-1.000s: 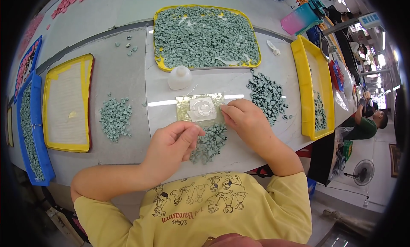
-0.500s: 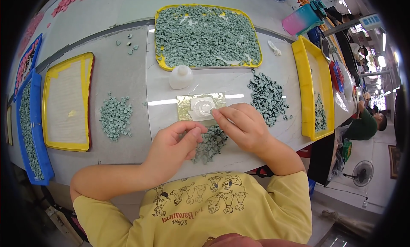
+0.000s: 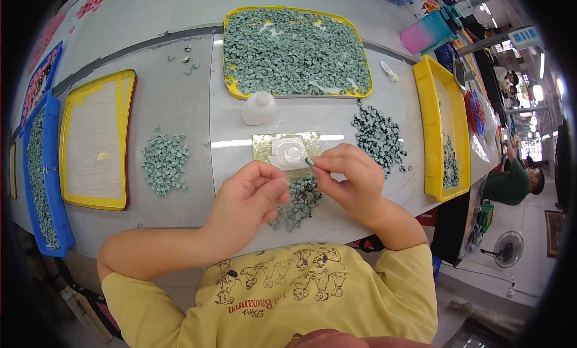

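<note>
Between the thumb and fingers of my right hand (image 3: 351,176) is a small green piece (image 3: 309,161) with a dark edge. My left hand (image 3: 252,191) is closed beside it, thumb against curled fingers; whatever it may hold is hidden. Just beyond both hands lies a yellowish, glittery block (image 3: 262,144) with a white patch (image 3: 279,148) on top that carries a clear, wet-looking round spot. A heap of small green pieces (image 3: 299,205) sits between my hands, partly below them. Behind the block stands a white squeeze bottle (image 3: 259,109).
A yellow-rimmed tray (image 3: 236,90) full of green pieces lies at the back. Piles of green pieces lie left (image 3: 165,164) and right (image 3: 378,137). A paper-lined yellow frame (image 3: 95,199), a blue bin (image 3: 55,185) and a yellow bin (image 3: 431,137) flank them.
My right hand has drawn back slightly from the white patch, with the small green piece showing more plainly at its fingertips. My left hand has barely moved.
</note>
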The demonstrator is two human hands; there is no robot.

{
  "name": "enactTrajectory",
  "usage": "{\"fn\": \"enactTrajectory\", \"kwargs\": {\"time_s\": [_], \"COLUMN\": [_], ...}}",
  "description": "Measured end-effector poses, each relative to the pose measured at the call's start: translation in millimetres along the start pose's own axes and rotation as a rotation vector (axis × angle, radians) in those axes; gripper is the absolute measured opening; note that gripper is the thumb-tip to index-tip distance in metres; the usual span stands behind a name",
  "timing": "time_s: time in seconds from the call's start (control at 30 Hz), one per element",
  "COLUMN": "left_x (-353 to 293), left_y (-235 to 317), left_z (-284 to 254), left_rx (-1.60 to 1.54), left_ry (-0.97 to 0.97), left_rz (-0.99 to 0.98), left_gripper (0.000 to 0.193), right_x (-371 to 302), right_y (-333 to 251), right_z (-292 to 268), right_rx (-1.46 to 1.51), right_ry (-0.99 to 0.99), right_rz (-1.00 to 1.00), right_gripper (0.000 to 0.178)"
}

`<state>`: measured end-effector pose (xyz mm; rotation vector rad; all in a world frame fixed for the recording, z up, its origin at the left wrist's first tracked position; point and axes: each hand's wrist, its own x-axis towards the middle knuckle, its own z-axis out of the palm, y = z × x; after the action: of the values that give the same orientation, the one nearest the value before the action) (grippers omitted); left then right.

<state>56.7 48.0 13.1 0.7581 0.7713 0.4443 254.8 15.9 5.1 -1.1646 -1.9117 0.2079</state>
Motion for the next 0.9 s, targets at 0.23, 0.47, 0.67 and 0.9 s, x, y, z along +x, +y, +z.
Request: {"fn": "enactTrajectory", "kwargs": {"time_s": [0.23,0.47,0.67,0.9], "left_x": [-1.3,-4.6,-7.1,-7.9], "left_y": [0.8,-1.7,-3.2,-3.1], "left_z": [-1.5,-4.7,-5.1,-5.8], "left_rx": [-0.031,-0.09,-0.115,-0.101], "left_ry": [0.019,0.007,0.026,-0.026], "left_rz": [-0.02,-0.042,-0.042,-0.07], "left_gripper": [0.014,0.012,0.007,0.015], "right_x": [3.0,5.6,-4.3,-3.9], "right_y": [6.4,0.4,-0.1,-13.6], "right_z": [-5.9,0.1,-2.6,6.4], "right_rx": [-0.134,-0.397,-0.109,0.274], "right_ry": [-0.16,-0.224,-0.242,-0.06], "right_rz": [-0.09,-0.372,-0.145,0.268], "right_gripper": [0.024,0.03,0.021,0.019]}}
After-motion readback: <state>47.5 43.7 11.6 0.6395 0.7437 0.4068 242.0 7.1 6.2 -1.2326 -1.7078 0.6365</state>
